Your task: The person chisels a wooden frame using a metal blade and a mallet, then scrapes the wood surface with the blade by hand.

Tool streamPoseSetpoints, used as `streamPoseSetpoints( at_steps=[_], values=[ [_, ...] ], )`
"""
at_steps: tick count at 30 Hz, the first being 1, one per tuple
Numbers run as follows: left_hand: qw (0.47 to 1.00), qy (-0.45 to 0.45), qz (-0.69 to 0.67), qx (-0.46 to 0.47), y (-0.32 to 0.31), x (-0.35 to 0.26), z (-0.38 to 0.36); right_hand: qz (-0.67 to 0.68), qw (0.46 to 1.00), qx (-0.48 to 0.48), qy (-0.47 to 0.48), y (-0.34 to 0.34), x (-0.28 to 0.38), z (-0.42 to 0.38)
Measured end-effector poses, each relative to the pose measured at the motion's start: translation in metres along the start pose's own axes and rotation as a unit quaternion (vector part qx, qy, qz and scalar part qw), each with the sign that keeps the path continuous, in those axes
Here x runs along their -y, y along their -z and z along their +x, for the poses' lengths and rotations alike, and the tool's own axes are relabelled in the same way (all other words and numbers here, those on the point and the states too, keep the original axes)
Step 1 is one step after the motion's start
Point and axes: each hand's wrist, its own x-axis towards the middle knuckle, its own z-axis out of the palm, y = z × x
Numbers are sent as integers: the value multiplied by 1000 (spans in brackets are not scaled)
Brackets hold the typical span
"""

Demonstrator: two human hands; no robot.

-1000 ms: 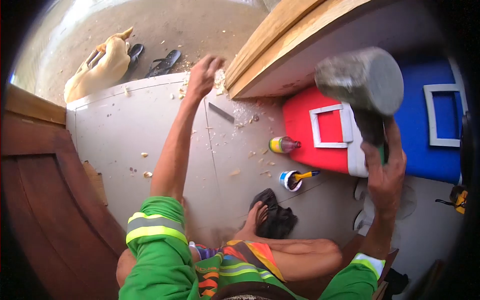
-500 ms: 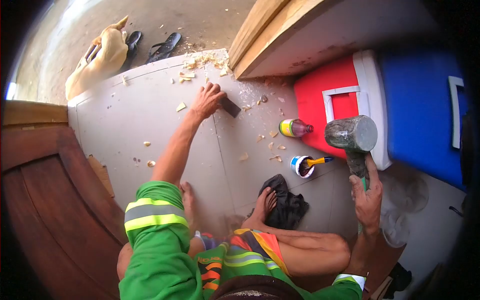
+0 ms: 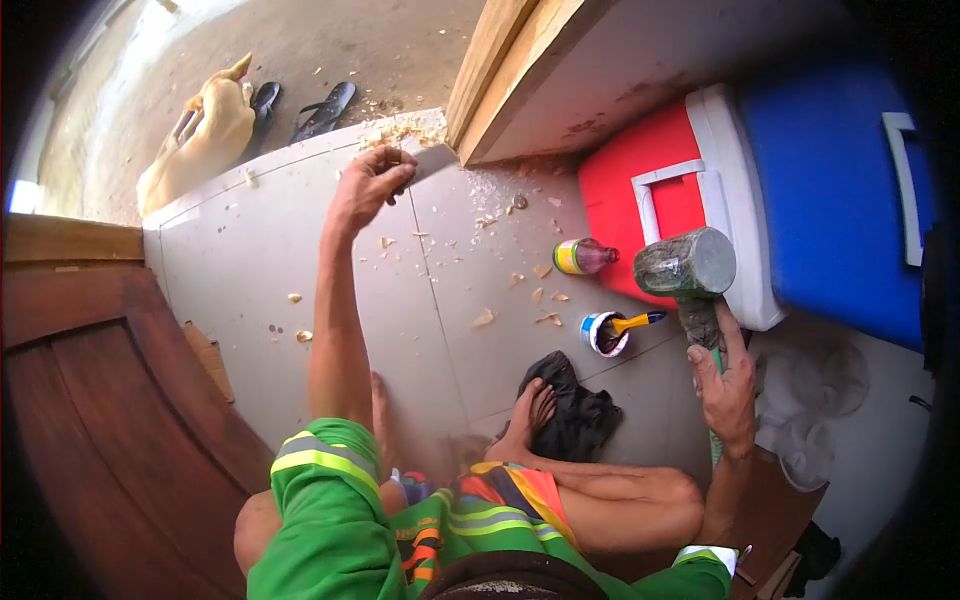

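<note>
My left hand (image 3: pixel 372 188) grips a flat grey blade (image 3: pixel 432 162), whose far end is at the foot of the wooden door frame (image 3: pixel 470 125). Pale wood shavings (image 3: pixel 405 130) lie just beyond the fingers on the floor edge. On the right, my right hand (image 3: pixel 727 390) is wrapped round the handle of a mallet (image 3: pixel 685 262), its thick worn head raised in front of the red cooler. A bottle with a yellow label (image 3: pixel 582 256) lies or stands left of the mallet; which one I cannot tell. Below it is a small tub (image 3: pixel 606 334) with a yellow-handled brush (image 3: pixel 632 322).
A red cooler (image 3: pixel 640 205) and a blue cooler (image 3: pixel 835 190) stand at the right. A black cloth (image 3: pixel 575 415) is beside my foot. A brown panelled door (image 3: pixel 110 400) is at the left. Beyond the floor edge are a dog (image 3: pixel 205 135) and black sandals (image 3: pixel 325 108).
My left hand has moved up and left with the blade, which now points right toward the frame's foot. My right hand still holds the mallet, almost unmoved.
</note>
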Motion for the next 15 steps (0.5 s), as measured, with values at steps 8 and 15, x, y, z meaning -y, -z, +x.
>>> streamPoseSetpoints(
  at_steps=[8, 15],
  values=[
    [986, -161, -31, -25, 1, -97, -24, 33, 999, 1, 27, -3, 0, 2],
    [851, -328, 316, -261, -16, -120, -8, 13, 998, 14, 61, -10, -15, 9]
  ],
)
